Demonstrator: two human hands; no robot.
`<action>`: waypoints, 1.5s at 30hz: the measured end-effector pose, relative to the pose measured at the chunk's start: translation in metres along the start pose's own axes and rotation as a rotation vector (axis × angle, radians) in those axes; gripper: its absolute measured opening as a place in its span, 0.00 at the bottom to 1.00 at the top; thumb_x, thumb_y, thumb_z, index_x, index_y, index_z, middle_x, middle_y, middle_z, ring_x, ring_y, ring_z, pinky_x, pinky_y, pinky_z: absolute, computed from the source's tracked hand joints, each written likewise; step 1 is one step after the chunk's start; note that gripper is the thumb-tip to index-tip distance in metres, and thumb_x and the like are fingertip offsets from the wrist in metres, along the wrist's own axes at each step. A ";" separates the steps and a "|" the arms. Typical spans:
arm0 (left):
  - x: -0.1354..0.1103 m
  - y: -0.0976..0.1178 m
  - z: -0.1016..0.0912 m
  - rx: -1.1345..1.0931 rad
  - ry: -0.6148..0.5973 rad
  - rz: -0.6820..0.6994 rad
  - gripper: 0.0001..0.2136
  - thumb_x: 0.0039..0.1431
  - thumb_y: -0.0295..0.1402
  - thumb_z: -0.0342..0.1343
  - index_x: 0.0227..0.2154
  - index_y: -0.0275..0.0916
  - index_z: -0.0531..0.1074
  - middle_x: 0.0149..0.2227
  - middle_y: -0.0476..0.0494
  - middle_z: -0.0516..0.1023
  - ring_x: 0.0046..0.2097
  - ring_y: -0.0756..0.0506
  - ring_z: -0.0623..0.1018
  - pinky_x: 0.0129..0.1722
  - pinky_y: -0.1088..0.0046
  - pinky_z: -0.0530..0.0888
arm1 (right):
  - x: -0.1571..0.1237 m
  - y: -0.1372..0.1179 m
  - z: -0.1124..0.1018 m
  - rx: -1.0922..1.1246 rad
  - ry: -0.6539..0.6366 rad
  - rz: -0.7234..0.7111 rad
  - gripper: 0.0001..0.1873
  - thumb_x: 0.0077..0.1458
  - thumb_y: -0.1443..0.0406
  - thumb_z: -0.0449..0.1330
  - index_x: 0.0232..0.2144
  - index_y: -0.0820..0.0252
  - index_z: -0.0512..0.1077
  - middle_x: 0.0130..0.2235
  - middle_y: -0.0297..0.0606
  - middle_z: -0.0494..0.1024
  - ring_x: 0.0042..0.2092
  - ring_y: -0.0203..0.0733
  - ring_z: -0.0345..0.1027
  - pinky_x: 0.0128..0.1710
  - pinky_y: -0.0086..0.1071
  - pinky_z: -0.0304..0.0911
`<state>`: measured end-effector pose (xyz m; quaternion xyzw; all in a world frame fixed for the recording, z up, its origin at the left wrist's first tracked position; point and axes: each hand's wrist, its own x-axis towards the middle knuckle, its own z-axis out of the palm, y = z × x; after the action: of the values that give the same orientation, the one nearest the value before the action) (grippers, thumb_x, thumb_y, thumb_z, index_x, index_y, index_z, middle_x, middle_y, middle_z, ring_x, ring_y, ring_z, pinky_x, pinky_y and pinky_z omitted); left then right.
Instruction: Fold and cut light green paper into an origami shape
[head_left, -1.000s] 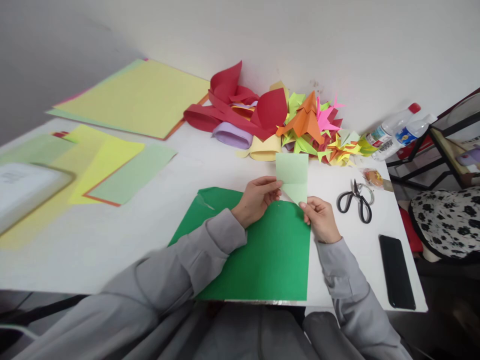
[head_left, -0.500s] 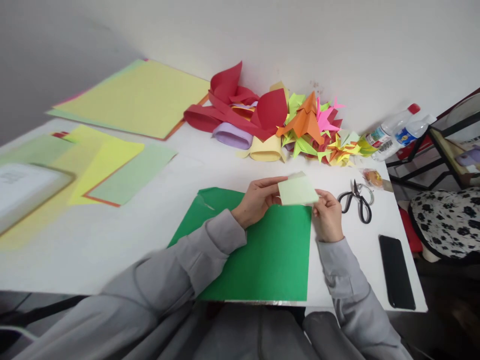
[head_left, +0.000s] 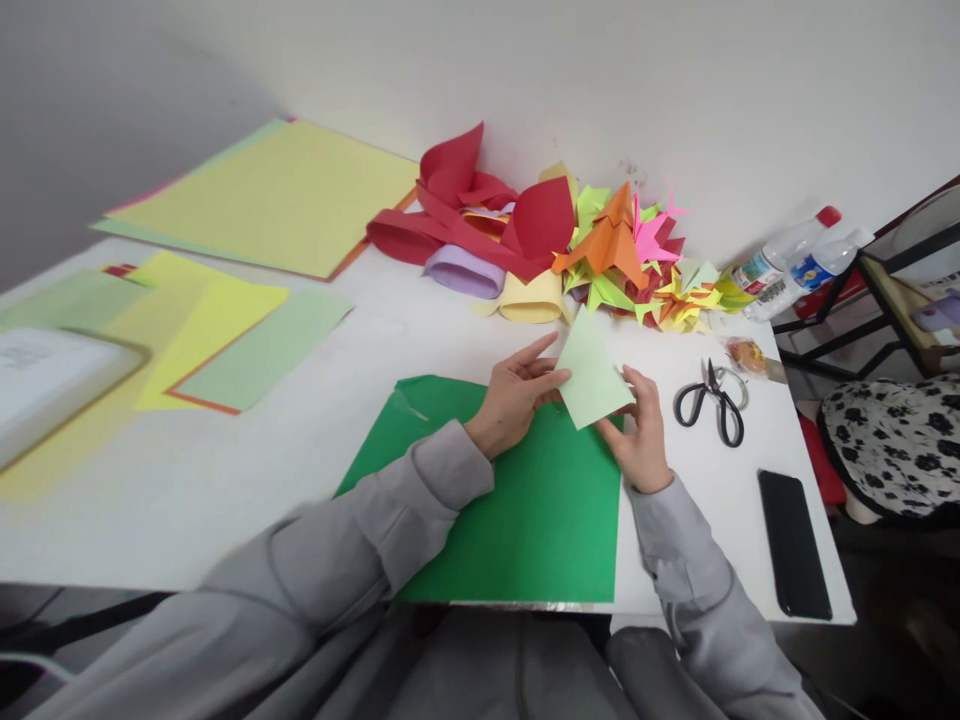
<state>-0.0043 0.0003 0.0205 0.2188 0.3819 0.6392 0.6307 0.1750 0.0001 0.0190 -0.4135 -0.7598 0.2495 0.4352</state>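
Between my two hands, a small pale green piece of paper (head_left: 592, 378) is held up with one corner pointing away from me. My left hand (head_left: 517, 393) pinches its left edge between thumb and fingers, the index finger stretched out above. On the other side my right hand (head_left: 637, 425) grips the lower right edge, thumb below and fingers at the right corner. Under both hands lies a large green sheet (head_left: 525, 520) at the table's front edge. Whether the pale paper has several folded layers I cannot tell.
Black-handled scissors (head_left: 711, 405) and a black phone (head_left: 793, 545) lie to the right. Folded paper shapes (head_left: 615, 240) and red paper loops (head_left: 465, 215) are heaped along the wall, beside plastic bottles (head_left: 795, 265). Coloured sheets (head_left: 262, 200) spread over the left side. A person's patterned garment (head_left: 892, 445) shows at right.
The pale green paper has been turned, so a corner now points away from me. My right hand has shifted left and lower on it; my left fingers have spread a little.
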 end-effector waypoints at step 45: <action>-0.007 0.001 0.000 0.448 -0.218 0.329 0.06 0.42 0.31 0.68 0.27 0.40 0.80 0.48 0.40 0.76 0.52 0.41 0.72 0.53 0.65 0.67 | 0.007 -0.001 -0.005 0.745 0.039 0.645 0.27 0.47 0.42 0.60 0.22 0.61 0.72 0.22 0.37 0.75 0.20 0.34 0.62 0.22 0.30 0.59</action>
<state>-0.0041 -0.0061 0.0220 0.4787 0.4029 0.6054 0.4920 0.1770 0.0054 0.0249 -0.4484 -0.4439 0.6185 0.4684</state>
